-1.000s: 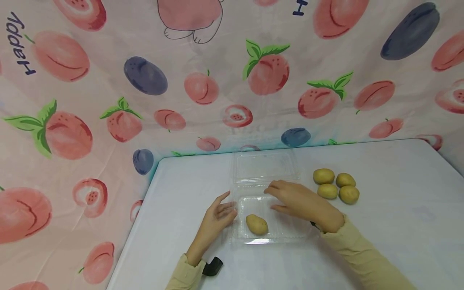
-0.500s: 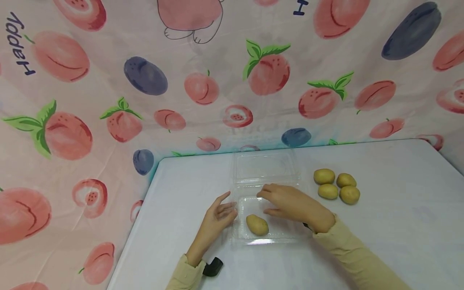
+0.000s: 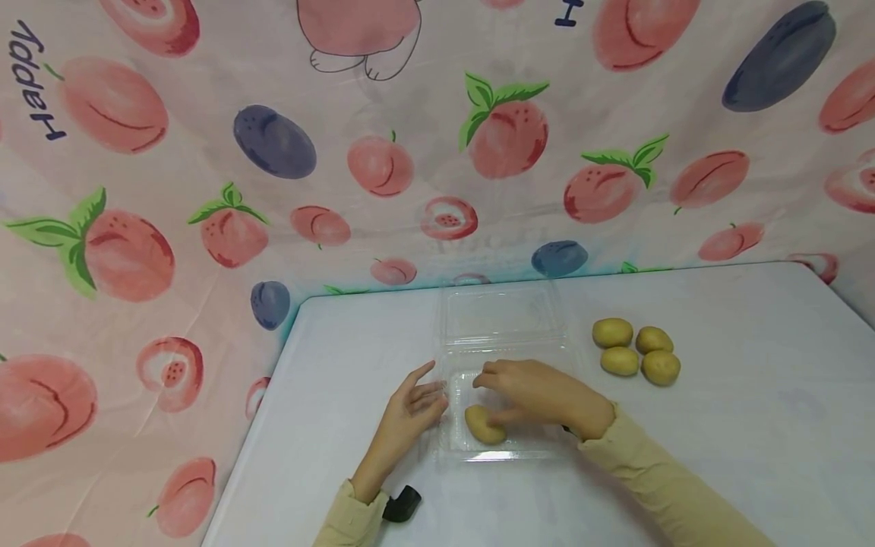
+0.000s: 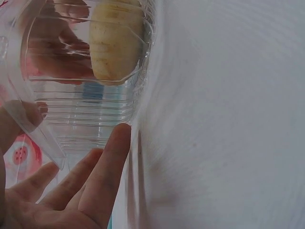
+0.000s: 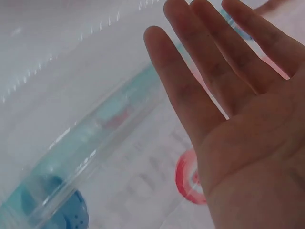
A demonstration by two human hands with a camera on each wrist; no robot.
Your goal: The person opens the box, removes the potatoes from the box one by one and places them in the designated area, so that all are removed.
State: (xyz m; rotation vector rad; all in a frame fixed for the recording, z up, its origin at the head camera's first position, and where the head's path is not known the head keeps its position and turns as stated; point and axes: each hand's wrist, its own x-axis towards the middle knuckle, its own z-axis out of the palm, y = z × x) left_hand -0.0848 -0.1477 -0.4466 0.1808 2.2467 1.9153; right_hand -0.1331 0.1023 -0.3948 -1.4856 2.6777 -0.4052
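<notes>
A clear plastic clamshell container [image 3: 540, 448] lies with its lid [image 3: 502, 313] folded back on the white table. One potato [image 3: 481, 427] sits at the left of its base, seen through the wall in the left wrist view. My left hand [image 3: 403, 416] is at the container's left side, with fingers [image 4: 102, 183] extended against the ribbed wall and the thumb by the rim. Above the base, my right hand [image 3: 536, 391] reaches over the potato, its thumb overlapping it. Its fingers [image 5: 214, 71] look straight and spread in the right wrist view, which does not show the potato.
Several potatoes [image 3: 619, 361] form a cluster on the table to the right of the container. A fruit-print cloth [image 3: 383, 251] hangs behind and to the left of the white table [image 3: 752, 425]. A black wrist device [image 3: 402, 504] is by the left sleeve.
My right hand has moved left and toward me across the container, and its thumb now overlaps the potato. The left hand, the container and the potatoes stay put.
</notes>
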